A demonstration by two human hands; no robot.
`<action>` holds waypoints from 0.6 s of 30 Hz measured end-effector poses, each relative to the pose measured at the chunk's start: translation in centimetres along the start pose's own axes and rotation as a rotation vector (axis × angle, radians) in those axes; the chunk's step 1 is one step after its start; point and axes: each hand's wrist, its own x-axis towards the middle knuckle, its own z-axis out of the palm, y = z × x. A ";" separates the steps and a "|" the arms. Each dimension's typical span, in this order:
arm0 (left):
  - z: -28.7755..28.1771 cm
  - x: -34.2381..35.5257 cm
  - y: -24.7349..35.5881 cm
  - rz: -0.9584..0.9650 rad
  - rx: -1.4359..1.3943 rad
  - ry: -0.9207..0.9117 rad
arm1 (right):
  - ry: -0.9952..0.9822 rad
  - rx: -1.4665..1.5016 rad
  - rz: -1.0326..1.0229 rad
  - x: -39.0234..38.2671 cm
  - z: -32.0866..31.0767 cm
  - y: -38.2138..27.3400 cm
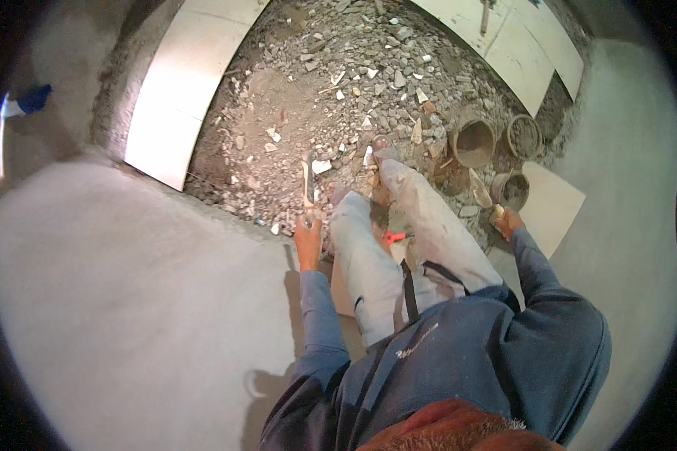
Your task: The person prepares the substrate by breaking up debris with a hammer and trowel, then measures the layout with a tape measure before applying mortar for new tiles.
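My left hand (pixel 307 242) grips a long narrow tool (pixel 307 186) that points out over the rubble at the edge of the smooth mortar bed (pixel 128 301). Out to the right, my right hand (pixel 508 221) is closed on the wooden handle of a trowel (pixel 480 188), whose blade reaches toward a small mortar pan (pixel 510 189). My legs in dusty grey trousers (pixel 399 233) stretch forward between the two hands. A small orange object (pixel 391 237) lies between my legs.
Broken stone and rubble (pixel 338 98) fill the floor ahead. Large pale tiles lie at the left (pixel 180 83) and far right (pixel 519 45), and one (pixel 553 207) sits by my right hand. Two round pans (pixel 472 143) (pixel 525 135) stand near the rubble.
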 end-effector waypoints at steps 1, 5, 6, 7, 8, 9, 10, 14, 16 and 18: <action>-1.4 -1.4 -0.3 0.009 0.015 -0.041 | 0.026 -0.081 -0.099 -1.7 -0.3 1.4; -6.8 -8.0 1.6 0.028 0.308 -0.107 | 0.052 -0.209 -0.270 -6.2 0.8 6.5; -8.2 -9.0 1.9 0.063 0.361 -0.122 | 0.045 -0.165 -0.271 -6.9 1.1 6.3; -8.9 -9.3 3.2 0.094 0.422 -0.142 | 0.047 -0.134 -0.261 -8.3 0.8 5.4; -9.2 -9.6 4.6 0.124 0.484 -0.162 | 0.049 -0.099 -0.272 -9.1 0.7 4.7; -9.9 -10.6 5.7 0.142 0.555 -0.161 | 0.032 0.017 -0.297 -11.6 0.2 2.9; -10.5 -11.0 6.5 0.188 0.470 -0.148 | 0.008 0.124 -0.333 -15.3 -1.3 -0.4; -10.1 -11.1 14.6 0.472 0.810 -0.293 | 0.247 0.309 -0.836 -18.0 -4.1 -9.3; -8.5 -10.3 18.0 0.534 0.847 -0.410 | 0.088 0.386 -0.987 -21.5 -6.9 -14.7; -6.5 -8.9 21.8 0.648 0.899 -0.504 | -0.184 0.443 -1.054 -23.2 -9.2 -19.6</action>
